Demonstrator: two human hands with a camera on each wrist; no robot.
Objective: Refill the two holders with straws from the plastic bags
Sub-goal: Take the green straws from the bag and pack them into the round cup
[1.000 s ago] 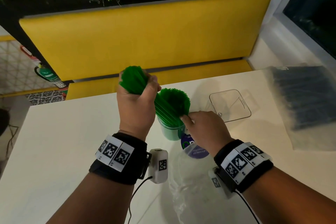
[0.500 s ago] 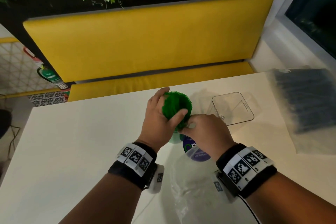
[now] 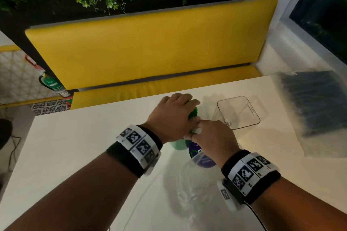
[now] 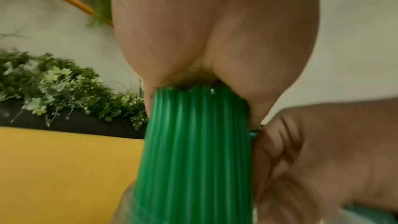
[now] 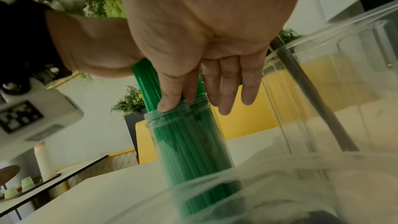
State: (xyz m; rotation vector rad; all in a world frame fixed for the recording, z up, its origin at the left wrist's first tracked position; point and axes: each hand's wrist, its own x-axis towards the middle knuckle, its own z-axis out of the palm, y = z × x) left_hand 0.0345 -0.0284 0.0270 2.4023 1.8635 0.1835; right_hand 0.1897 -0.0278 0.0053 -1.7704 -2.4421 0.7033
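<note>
A bundle of green straws (image 3: 193,116) stands upright in a round clear holder (image 5: 189,142) near the table's far edge. My left hand (image 3: 174,116) is cupped over the straws' top ends, palm pressing down on them (image 4: 198,151). My right hand (image 3: 208,135) is beside the holder's threaded rim. Its thumb (image 5: 168,103) touches the straws at the rim and its fingers (image 5: 226,91) lie straight behind them. A square clear holder (image 3: 238,112) stands just to the right. A plastic bag of dark straws (image 3: 315,103) lies at the table's right.
An empty crumpled plastic bag (image 3: 199,189) with a purple label (image 3: 201,156) lies on the white table (image 3: 75,155) in front of the holder. A yellow bench (image 3: 150,52) runs behind the table, with plants above. The left wrist's cable trails toward me.
My left hand has lowered its raised bundle of green straws into the round holder and now covers their tops. My right hand has stayed at the holder's rim.
</note>
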